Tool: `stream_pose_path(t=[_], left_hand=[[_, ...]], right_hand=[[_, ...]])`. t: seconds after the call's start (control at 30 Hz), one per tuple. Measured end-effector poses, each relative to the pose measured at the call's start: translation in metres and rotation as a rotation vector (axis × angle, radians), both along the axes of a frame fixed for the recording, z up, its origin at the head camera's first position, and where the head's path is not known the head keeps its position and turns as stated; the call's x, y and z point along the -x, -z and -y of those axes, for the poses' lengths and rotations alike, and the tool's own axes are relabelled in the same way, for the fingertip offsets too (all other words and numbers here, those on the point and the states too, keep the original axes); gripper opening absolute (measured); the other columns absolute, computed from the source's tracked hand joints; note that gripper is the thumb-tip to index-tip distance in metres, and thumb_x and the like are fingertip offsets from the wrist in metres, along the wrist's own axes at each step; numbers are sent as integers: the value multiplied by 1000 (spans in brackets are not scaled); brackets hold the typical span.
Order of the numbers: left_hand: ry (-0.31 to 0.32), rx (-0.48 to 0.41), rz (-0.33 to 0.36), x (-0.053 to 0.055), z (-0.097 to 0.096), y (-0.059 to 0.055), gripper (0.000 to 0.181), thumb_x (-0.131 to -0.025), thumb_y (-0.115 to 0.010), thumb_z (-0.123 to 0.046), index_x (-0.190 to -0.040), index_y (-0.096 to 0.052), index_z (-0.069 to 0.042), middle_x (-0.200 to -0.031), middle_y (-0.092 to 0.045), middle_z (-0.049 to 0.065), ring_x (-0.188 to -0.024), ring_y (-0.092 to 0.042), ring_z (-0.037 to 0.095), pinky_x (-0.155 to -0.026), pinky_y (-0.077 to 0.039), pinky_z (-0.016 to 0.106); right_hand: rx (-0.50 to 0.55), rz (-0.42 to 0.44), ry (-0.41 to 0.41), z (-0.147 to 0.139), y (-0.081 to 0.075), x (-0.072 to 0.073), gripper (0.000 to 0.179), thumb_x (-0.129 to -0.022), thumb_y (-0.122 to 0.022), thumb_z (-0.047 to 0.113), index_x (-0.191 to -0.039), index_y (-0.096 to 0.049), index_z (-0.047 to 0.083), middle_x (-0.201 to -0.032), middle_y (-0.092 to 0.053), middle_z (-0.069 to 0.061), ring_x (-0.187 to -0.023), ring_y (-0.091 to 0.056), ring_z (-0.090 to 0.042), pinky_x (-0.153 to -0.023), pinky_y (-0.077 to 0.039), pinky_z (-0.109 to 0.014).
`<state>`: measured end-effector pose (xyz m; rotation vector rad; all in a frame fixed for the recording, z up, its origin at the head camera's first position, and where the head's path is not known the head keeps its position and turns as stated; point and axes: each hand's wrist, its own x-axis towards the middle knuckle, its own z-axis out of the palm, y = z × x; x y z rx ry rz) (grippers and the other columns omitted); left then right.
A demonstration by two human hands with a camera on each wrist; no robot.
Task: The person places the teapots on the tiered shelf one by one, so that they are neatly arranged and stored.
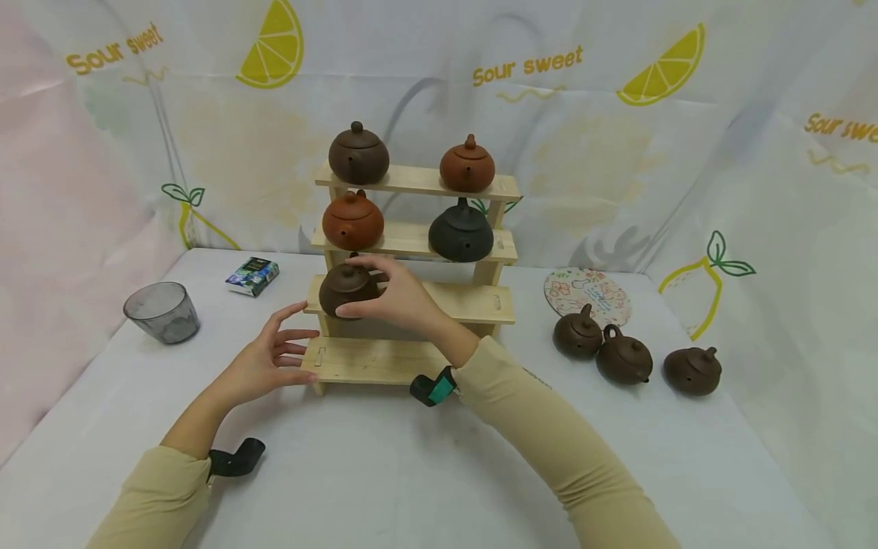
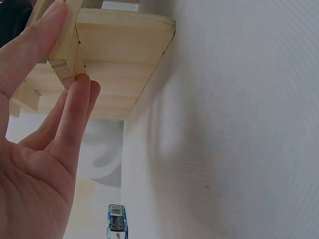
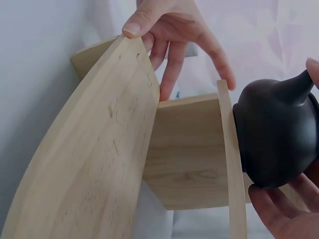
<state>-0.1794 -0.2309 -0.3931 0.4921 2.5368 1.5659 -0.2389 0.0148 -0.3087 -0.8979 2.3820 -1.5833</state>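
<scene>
A dark brown teapot (image 1: pixel 346 286) is at the left end of the stand's second board from the bottom. My right hand (image 1: pixel 405 301) grips it, thumb low on its body and fingers up around the lid knob. In the right wrist view the teapot (image 3: pixel 276 134) has its base against the board, and whether its weight rests there I cannot tell. My left hand (image 1: pixel 264 362) holds the left end of the wooden tiered stand (image 1: pixel 377 362). Its thumb lies on the bottom board's front corner, other fingers along the side, with the index fingertip at the board above.
On the top boards sit a brown teapot (image 1: pixel 359 156), a reddish teapot (image 1: pixel 468 168), an orange-brown teapot (image 1: pixel 353 223) and a black teapot (image 1: pixel 461 235). Several brown teapots (image 1: pixel 624 360) stand right, near a round patterned mat (image 1: pixel 590 293). Left are a glass (image 1: pixel 165 316) and a small box (image 1: pixel 252 276).
</scene>
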Motion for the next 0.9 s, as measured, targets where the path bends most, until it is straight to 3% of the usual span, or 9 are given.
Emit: stream_pose_path(t=[0.37, 0.6, 0.9], left_hand=[[1, 8, -4, 1, -2, 0, 107, -70, -83, -15, -148, -10, -29, -132, -47, 24, -105, -56, 37, -84, -50, 36], [-10, 19, -7, 0, -2, 0, 108, -70, -82, -18, -148, -8, -29, -133, -45, 24, -106, -55, 37, -84, -50, 36], [-8, 22, -2, 1, -1, 0, 109, -70, -83, -18, -148, -8, -28, -133, -45, 25, -106, -55, 37, -84, -50, 35]], right_hand=[[60, -9, 9, -13, 3, -6, 66, -72, -81, 17, -131, -52, 15, -130, -49, 0, -112, -51, -18, -87, -47, -26], [115, -34, -2, -37, 3, -17, 63, -75, -79, 11, -131, -51, 10, -130, -50, -6, -116, -49, -23, -92, -45, -32], [185, -43, 25, -67, 6, -36, 60, -74, -78, 4, -128, -52, 4, -127, -51, -11, -115, -49, -30, -92, -45, -31]])
